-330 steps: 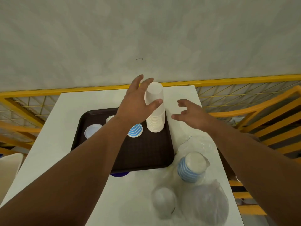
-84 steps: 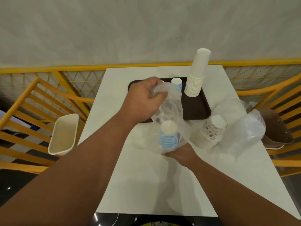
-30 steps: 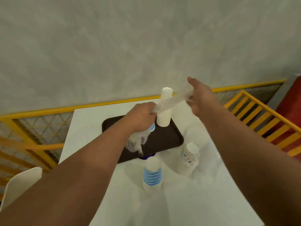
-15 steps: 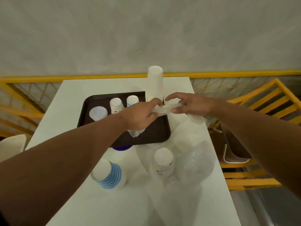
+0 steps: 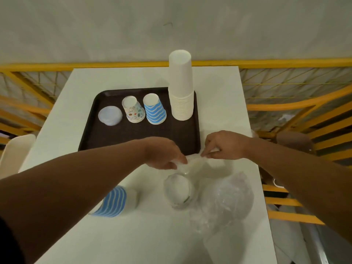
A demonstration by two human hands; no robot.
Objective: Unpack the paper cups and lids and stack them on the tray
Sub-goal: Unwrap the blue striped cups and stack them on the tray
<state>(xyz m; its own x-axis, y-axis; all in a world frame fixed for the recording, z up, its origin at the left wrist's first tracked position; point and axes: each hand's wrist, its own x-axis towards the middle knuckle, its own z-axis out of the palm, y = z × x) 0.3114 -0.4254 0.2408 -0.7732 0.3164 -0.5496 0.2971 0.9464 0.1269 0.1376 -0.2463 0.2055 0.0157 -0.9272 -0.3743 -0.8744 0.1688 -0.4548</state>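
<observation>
A dark brown tray [image 5: 133, 138] lies on the white table [image 5: 219, 103]. On it stand a tall stack of white cups [image 5: 181, 92], a blue striped cup [image 5: 154, 109], a patterned cup [image 5: 133, 109] and a white lid [image 5: 110, 115]. My left hand [image 5: 163, 155] and my right hand [image 5: 224, 145] both pinch a clear plastic wrapper [image 5: 194, 161] just in front of the tray. Below them stands a cup stack still in plastic [image 5: 178, 189]. A stack of blue striped cups [image 5: 114, 201] sits partly behind my left arm.
A bulky clear plastic bag [image 5: 226, 199] lies at the table's near right. Yellow railings [image 5: 285, 105] surround the table. A pale chair [image 5: 15, 151] stands at the left, a brown chair [image 5: 295, 141] at the right.
Both hands have come down and toward me with the plastic wrapper, from over the tray to the table just in front of it. The view has tilted downward.
</observation>
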